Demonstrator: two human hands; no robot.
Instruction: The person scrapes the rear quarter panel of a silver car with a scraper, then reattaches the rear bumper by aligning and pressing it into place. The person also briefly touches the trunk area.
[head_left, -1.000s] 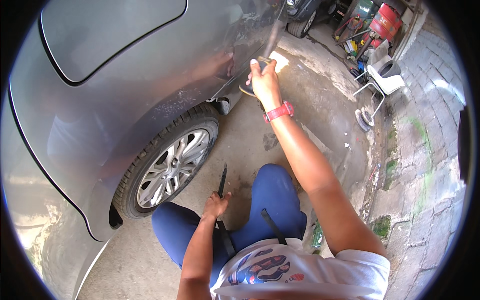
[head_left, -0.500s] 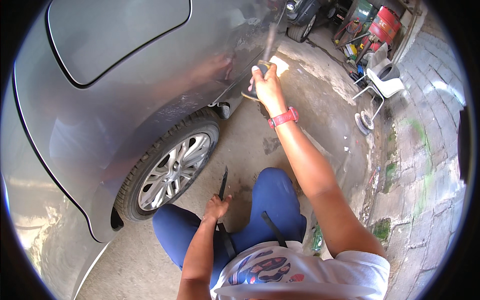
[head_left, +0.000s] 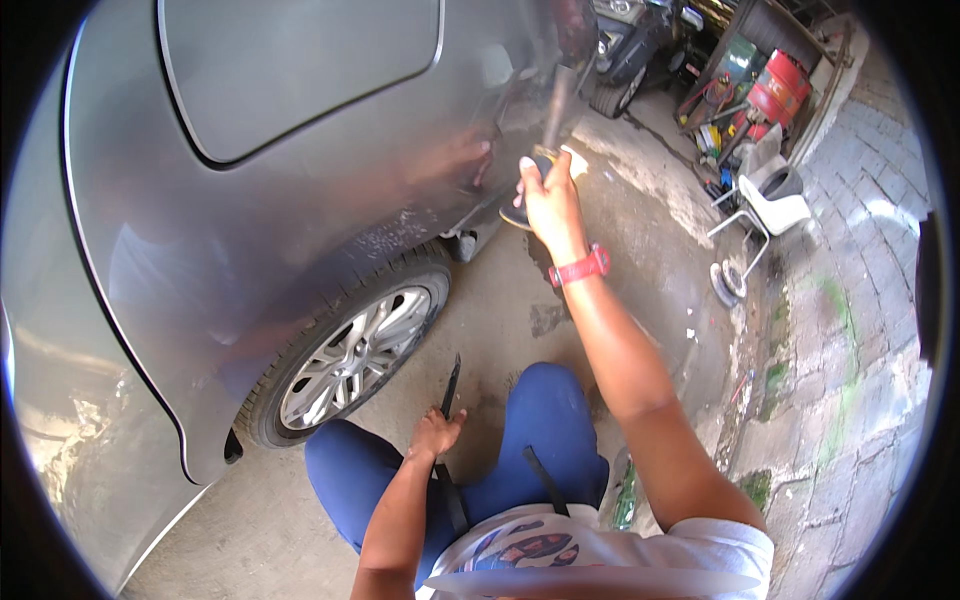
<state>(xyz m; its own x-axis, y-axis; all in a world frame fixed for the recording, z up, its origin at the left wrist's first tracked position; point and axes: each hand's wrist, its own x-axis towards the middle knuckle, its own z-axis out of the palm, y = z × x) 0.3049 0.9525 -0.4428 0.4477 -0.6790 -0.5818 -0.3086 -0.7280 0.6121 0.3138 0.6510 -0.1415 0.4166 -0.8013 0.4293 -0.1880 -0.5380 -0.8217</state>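
My right hand [head_left: 555, 205] is raised beside the rear of a grey car [head_left: 300, 200], fingers wrapped round a tool with a dark, yellow-edged handle [head_left: 516, 216]. From that handle a narrow brownish-grey shaft [head_left: 560, 105] points up and away, blurred; its exact kind is unclear. Low between my knees, my left hand [head_left: 436, 432] is closed on a slim dark tool with a pointed end [head_left: 452, 385], tip upward. Whether it is a knife I cannot tell. The car's wheel [head_left: 355, 360] stands left of this hand, apart from it.
A white chair [head_left: 775, 210] stands by the paved slope at right, with round discs [head_left: 727, 284] near it. Farther back are a red drum [head_left: 780, 85], clutter and another car [head_left: 630, 50]. A green bottle [head_left: 625, 495] lies beside my right hip.
The view has shifted, so the car and wheel appear farther right and lower. My right hand appears slightly lower and to the right, still on its tool. Both hands keep their grips.
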